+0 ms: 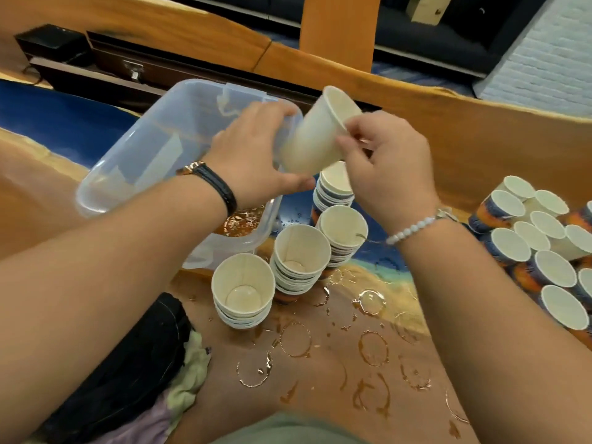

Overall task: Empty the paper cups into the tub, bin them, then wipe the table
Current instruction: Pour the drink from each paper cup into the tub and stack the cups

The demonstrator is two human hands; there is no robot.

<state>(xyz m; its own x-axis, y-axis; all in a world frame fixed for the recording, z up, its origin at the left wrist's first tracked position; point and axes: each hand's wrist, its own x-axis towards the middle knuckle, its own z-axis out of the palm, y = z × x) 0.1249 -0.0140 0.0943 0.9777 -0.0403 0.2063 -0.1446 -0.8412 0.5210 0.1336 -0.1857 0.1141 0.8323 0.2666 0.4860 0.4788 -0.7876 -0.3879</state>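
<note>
The paper cup (317, 133) is held in the air between both hands, over the near right corner of the tub (134, 145), tilted with its mouth up and to the right. It is blurred, and I cannot tell whether anything is left in it. It seems to be held there so that any drip falls into the tub rather than on the bench (307, 389).

The left hand (253, 155) wraps the cup's lower body: its grip is curled round, thumb under the base and fingers over the far side. The right hand (390, 168) has its grip drawn together in a pinch at the rim, thumb and forefinger on the lip, the other fingers folded loosely.

The clear plastic tub sits on the bench with brown liquid (243, 221) pooled at its near end. Just beside it stand four stacks of nested cups (301, 251), probably already emptied and nested so they can be binned in handfuls. Well to the right is a cluster of single printed cups (544, 245); whether they hold liquid I cannot tell.

Brown ring stains (373, 347) and droplets cover the near bench, so the wiping is not yet done. A dark cloth (134, 347) and a pale cloth (182, 379) lie at the near left, within reach for that.
</note>
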